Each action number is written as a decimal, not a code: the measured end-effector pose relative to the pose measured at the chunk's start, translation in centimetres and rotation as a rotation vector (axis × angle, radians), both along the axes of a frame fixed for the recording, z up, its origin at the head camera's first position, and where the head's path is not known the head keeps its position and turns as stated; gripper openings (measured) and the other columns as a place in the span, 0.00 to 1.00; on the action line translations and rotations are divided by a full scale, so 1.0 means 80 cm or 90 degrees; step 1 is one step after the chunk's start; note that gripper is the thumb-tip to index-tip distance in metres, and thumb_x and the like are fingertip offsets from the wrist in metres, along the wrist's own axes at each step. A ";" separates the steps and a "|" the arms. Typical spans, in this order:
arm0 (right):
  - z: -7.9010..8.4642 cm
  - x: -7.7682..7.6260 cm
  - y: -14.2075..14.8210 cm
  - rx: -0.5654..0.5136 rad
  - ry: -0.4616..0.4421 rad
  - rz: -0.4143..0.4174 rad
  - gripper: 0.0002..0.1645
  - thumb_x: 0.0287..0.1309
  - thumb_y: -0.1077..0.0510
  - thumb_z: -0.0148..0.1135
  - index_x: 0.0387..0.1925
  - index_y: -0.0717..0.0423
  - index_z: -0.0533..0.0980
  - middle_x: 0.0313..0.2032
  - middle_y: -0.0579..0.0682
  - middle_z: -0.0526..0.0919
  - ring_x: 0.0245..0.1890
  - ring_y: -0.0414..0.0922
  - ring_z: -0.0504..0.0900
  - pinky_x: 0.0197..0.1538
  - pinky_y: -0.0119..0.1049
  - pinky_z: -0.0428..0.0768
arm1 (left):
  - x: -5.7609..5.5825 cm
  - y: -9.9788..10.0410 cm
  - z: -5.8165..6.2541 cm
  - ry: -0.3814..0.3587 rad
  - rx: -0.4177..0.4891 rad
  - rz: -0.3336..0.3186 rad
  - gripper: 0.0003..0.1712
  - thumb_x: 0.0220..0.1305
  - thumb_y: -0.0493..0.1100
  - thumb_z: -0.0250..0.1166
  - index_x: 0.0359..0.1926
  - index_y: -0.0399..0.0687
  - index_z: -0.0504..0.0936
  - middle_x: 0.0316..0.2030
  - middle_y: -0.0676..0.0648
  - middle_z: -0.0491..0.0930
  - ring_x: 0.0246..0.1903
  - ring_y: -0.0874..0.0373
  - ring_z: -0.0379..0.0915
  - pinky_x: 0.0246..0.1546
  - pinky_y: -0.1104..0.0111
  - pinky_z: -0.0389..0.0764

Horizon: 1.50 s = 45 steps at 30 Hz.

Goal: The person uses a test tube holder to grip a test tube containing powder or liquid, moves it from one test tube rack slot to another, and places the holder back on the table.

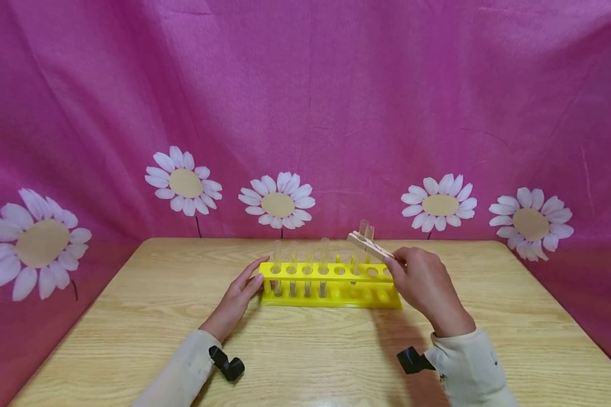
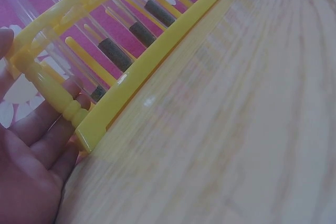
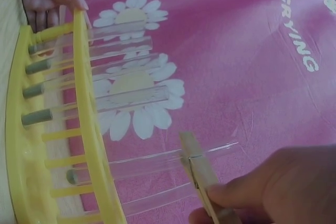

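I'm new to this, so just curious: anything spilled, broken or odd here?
Nothing looks spilled or broken. The one oddity: a test tube, apparently gripped by a wooden clip, sits higher in the yellow rack than the four tubes at the left end.

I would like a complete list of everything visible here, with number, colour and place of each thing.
Table: one, light wood-coloured, in the middle
Rack: one, yellow, on the table
Test tubes: six visible, clear, five with dark contents; four in the rack's left holes, two farther right
Clip: one, pale wood, gripping one of those two right tubes
Cloth: one, pink-purple, behind and beside the table
Flowers: five in the head view, white with beige centres, printed on the cloth
Lettering: one word, "CRYING", white, on the cloth, right wrist view
Devices: two, black, one at each wrist
Sleeves: two, cream, on both arms
Left hand: one, holding the rack's left end
Right hand: one, holding the clip
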State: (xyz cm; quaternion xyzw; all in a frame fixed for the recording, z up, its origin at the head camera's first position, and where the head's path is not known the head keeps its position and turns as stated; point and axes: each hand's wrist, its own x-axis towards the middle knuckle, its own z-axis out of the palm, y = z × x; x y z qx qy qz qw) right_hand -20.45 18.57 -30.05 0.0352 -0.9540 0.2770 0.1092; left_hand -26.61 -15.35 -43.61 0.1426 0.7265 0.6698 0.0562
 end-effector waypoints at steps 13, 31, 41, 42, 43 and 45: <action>0.002 0.003 -0.001 -0.038 0.041 -0.029 0.14 0.66 0.55 0.58 0.42 0.63 0.81 0.23 0.52 0.77 0.20 0.47 0.68 0.19 0.34 0.69 | 0.001 0.001 0.000 -0.003 -0.003 0.006 0.29 0.71 0.59 0.51 0.71 0.68 0.61 0.70 0.51 0.58 0.67 0.53 0.55 0.69 0.53 0.56; 0.005 0.008 -0.010 -0.066 0.113 -0.022 0.16 0.66 0.56 0.59 0.46 0.65 0.80 0.32 0.56 0.79 0.24 0.48 0.69 0.19 0.35 0.70 | 0.000 0.000 -0.001 -0.001 -0.005 0.007 0.30 0.71 0.60 0.51 0.72 0.67 0.60 0.70 0.51 0.58 0.67 0.53 0.56 0.69 0.53 0.57; -0.002 0.007 -0.022 -0.058 0.089 -0.009 0.13 0.66 0.56 0.59 0.43 0.62 0.80 0.31 0.54 0.78 0.20 0.46 0.68 0.17 0.34 0.70 | 0.000 0.000 -0.003 0.007 0.002 0.000 0.30 0.72 0.58 0.51 0.72 0.65 0.60 0.70 0.51 0.58 0.67 0.53 0.56 0.69 0.53 0.57; -0.003 0.007 -0.023 -0.056 0.090 -0.009 0.13 0.66 0.56 0.59 0.43 0.63 0.80 0.31 0.54 0.78 0.20 0.46 0.68 0.17 0.34 0.70 | 0.000 0.000 -0.002 0.008 0.002 0.000 0.29 0.72 0.58 0.51 0.72 0.66 0.60 0.70 0.51 0.58 0.67 0.54 0.56 0.69 0.53 0.57; -0.003 0.006 -0.023 -0.053 0.090 -0.009 0.13 0.66 0.56 0.59 0.42 0.63 0.80 0.30 0.54 0.77 0.20 0.46 0.68 0.17 0.34 0.70 | 0.000 0.000 -0.002 0.008 0.002 0.001 0.29 0.72 0.58 0.51 0.71 0.66 0.61 0.70 0.51 0.58 0.67 0.54 0.56 0.69 0.54 0.57; -0.004 0.006 -0.024 -0.051 0.087 -0.010 0.13 0.66 0.56 0.59 0.42 0.63 0.80 0.29 0.54 0.76 0.20 0.46 0.68 0.17 0.34 0.69 | 0.000 0.000 -0.002 0.007 0.002 0.002 0.29 0.72 0.58 0.52 0.71 0.67 0.61 0.70 0.51 0.58 0.68 0.53 0.55 0.69 0.53 0.56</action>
